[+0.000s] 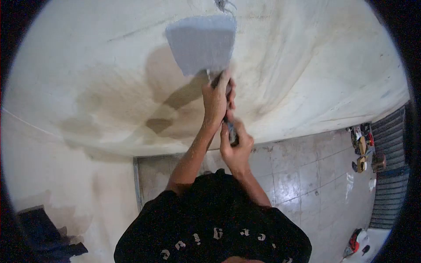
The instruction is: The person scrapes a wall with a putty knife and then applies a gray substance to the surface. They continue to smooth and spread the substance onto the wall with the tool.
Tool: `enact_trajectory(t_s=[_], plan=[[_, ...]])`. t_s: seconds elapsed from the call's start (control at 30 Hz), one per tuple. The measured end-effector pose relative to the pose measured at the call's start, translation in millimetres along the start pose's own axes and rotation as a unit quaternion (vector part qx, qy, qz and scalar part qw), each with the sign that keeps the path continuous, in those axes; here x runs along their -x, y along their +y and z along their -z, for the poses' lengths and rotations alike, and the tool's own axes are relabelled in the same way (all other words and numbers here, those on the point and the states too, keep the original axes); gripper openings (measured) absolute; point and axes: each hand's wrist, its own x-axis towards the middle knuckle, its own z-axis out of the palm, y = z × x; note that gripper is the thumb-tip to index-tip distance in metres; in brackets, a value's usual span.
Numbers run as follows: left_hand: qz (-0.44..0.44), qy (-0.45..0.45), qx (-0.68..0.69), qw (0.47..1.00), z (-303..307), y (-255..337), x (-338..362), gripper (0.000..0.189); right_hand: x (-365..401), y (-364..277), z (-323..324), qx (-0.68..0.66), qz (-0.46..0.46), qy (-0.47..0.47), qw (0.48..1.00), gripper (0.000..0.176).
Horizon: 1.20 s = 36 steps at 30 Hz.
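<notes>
Left hand and right hand both clench the scraper, its wide blade pressed on the far wall.

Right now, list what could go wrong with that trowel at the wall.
1. The trowel is coated with grey putty; tilted, some may drop onto the floor.
2. The left hand and right hand crowd the thin handle; a slip could gouge the wall.
3. The brown stain beside it looks damp; putty may bond poorly there.
</notes>
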Motion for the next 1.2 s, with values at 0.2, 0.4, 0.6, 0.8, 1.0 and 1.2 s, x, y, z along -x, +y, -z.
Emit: enact_trajectory(t_s=[0.2,0.4,0.6,0.8,1.0,1.2], plan=[[0.036,0.023,0.012,0.999,-1.8,0.2,8.8,0.035,2.5,-13.7,8.7,0.0,-0.081,-0.03,0.996,0.027],[-0.049,-0.012,0.012,0.999,-20.3,30.3,-3.9,0.034,-23.7,-27.6,10.3,-0.042,-0.052,-0.004,0.998,0.03],[-0.044,0.011,0.005,0.999,-8.0,8.4,-5.8,0.037,-9.4,-1.1,-1.3,0.012,0.012,-0.006,1.0,0.039],[-0.045,-0.033,-0.023,0.998,-4.0,22.0,-10.1,0.041,-21.2,13.4,-7.1,0.038,0.084,-0.009,0.996,0.05],[0.0,0.093,-0.101,0.99,125.9,-201.6,25.5,0.034,92.3,180.1,13.4,0.162,0.042,-0.318,0.933,0.055],[0.458,0.159,-0.352,0.801,413.4,-454.7,388.3,0.039,367.8,415.1,227.3,0.401,-0.329,-0.367,0.772,0.03]])
